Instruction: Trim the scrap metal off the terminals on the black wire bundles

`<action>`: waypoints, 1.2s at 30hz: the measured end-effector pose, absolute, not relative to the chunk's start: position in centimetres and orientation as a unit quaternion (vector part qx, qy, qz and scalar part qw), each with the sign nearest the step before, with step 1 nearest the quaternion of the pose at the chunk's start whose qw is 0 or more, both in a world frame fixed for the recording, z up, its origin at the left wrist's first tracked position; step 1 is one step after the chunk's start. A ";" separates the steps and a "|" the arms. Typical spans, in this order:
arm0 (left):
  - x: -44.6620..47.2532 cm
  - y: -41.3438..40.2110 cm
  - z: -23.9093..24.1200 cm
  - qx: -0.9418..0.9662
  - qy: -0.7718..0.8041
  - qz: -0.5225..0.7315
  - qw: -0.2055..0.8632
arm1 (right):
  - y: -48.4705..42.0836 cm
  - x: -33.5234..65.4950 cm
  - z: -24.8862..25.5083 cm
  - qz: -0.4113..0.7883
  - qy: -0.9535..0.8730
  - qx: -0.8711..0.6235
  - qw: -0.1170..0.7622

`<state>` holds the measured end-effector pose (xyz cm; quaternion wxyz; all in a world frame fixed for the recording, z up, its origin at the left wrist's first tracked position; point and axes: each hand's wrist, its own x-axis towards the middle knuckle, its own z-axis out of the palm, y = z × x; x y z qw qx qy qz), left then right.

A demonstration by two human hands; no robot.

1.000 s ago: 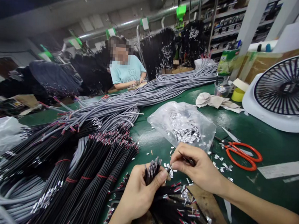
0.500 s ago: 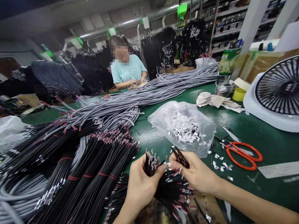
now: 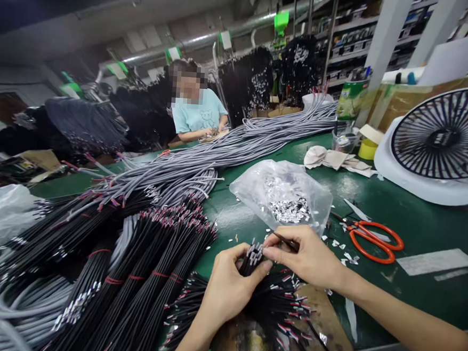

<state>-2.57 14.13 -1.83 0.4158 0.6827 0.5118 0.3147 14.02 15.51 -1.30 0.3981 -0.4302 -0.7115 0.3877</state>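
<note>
My left hand [image 3: 228, 290] is closed around a small bunch of black wires [image 3: 252, 255], ends pointing up. My right hand [image 3: 308, 258] pinches dark tweezers [image 3: 287, 242] at the tips of that bunch, thumb and forefinger pressed together. Below both hands lies a loose heap of black wires with red and silver ends [image 3: 280, 312] on a brown board [image 3: 320, 320]. A clear plastic bag of small silver terminals [image 3: 286, 198] sits just beyond my right hand, with loose terminals scattered round it.
Bundled black wires [image 3: 139, 276] and long grey cables [image 3: 203, 162] cover the left of the green table [image 3: 415, 220]. Orange-handled scissors [image 3: 373, 241] lie to the right, a white fan [image 3: 436, 147] behind them. A person in a light blue shirt [image 3: 198, 114] works at the far side.
My hands dipped toward the heap and came back up slightly left. The right hand's tweezers now meet the wire tips again. The view has shifted a little.
</note>
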 end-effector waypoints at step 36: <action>-3.8 13.5 -0.7 0.594 0.527 0.402 0.456 | 14.8 14.0 -1.2 0.325 -0.758 -0.380 0.419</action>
